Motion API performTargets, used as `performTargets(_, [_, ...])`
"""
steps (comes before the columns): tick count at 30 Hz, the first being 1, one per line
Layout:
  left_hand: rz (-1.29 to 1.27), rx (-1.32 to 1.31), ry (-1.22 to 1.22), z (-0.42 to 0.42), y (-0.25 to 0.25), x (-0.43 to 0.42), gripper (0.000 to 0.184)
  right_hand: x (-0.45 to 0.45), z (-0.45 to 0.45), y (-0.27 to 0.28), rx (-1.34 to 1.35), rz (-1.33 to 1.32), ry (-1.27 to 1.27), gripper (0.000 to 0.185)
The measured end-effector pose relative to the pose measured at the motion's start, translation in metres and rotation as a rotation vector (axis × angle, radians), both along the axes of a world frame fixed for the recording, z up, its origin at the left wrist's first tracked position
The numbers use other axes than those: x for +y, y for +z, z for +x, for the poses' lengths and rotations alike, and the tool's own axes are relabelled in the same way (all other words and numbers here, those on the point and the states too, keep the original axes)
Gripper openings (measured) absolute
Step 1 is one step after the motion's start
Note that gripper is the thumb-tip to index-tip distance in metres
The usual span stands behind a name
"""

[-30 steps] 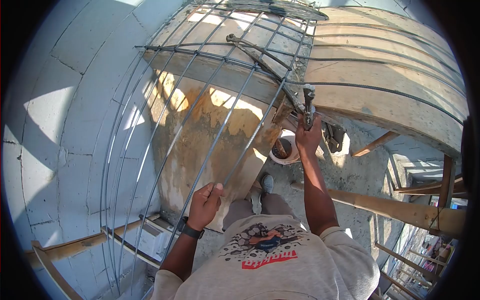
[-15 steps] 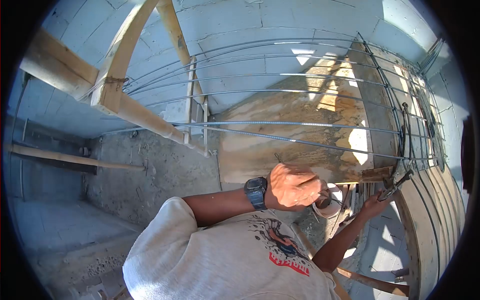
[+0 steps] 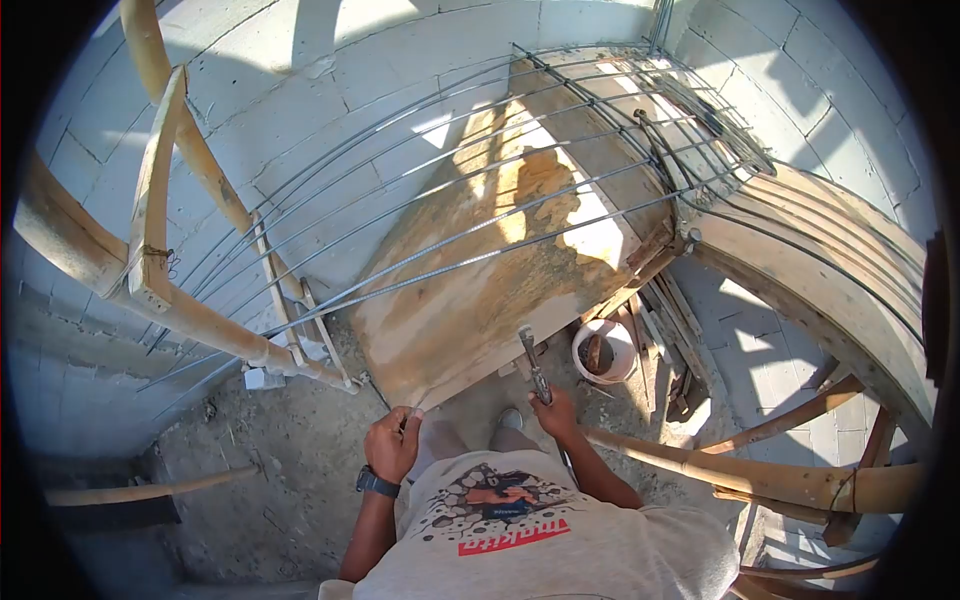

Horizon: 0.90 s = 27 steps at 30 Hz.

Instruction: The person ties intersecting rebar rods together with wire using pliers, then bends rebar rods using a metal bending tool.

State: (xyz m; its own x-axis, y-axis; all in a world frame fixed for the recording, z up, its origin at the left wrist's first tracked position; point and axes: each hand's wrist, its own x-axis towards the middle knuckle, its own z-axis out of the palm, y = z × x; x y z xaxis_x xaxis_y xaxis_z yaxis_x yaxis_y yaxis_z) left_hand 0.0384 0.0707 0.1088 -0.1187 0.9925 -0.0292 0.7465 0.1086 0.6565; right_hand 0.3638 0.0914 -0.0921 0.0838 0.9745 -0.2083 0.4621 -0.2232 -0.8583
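Observation:
My left hand [image 3: 392, 445], with a dark watch [image 3: 376, 482] on its wrist, is closed in a pinch near the lower corner of the stained plywood board [image 3: 450, 330]. A thin dark wire [image 3: 368, 381] sticks up from its fingers. My right hand [image 3: 556, 412] is wrapped round the handles of a pair of pincers [image 3: 536, 368], whose head points up and away from me. Long steel rebars [image 3: 470, 236] run above the board, apart from both hands. At the right they meet a tied rebar mesh [image 3: 640, 125].
A white bucket [image 3: 622, 352] with something brown inside stands right of the pincers. Wooden poles [image 3: 215, 330] cross at the left, and another pole [image 3: 760, 475] at the right. A curved wooden form [image 3: 800, 250] lies at the right, beside block walls [image 3: 760, 70].
My view has swung, shifting the board and rebars left. My left hand has come down to the board's lower corner. My right hand has moved away from the mesh with the pincers.

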Motion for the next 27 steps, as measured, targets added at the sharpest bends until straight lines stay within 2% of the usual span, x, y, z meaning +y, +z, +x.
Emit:
performTargets(2, [0.035,-0.048,0.052,-0.018,-0.013,-0.008,0.03,-0.002,-0.019,0.021,0.004,0.04,0.033,0.022])
performTargets(5, [-0.044,-0.067,0.036,-0.063,-0.032,-0.017,0.028,0.006,-0.04,0.023,-0.063,0.049,0.062,0.023])
performTargets(9, [-0.065,-0.153,0.034,-0.119,-0.032,-0.023,0.03,0.02,-0.078,0.048,-0.179,0.115,0.042,0.024])
performTargets(13, [-0.085,-0.212,0.025,-0.19,-0.051,-0.033,0.034,0.021,-0.131,0.041,-0.215,0.148,-0.038,0.026])
performTargets(16, [-0.111,-0.209,-0.047,-0.275,-0.075,-0.029,0.038,0.008,-0.211,0.033,-0.166,0.137,-0.097,0.023])
performTargets(18, [-0.157,-0.205,-0.048,-0.302,-0.087,-0.04,0.04,-0.005,-0.231,0.044,-0.149,0.025,-0.077,0.022])
performTargets(22, [-0.155,-0.147,-0.077,-0.369,-0.092,-0.02,0.041,-0.021,-0.299,0.039,-0.018,0.017,-0.078,0.021])
performTargets(24, [-0.147,-0.151,-0.08,-0.385,-0.096,-0.011,0.041,-0.031,-0.315,0.043,0.044,-0.021,-0.063,0.022])
performTargets(27, [-0.151,-0.1,-0.11,-0.397,-0.098,0.01,0.039,-0.028,-0.323,0.045,-0.045,0.035,-0.029,0.022])
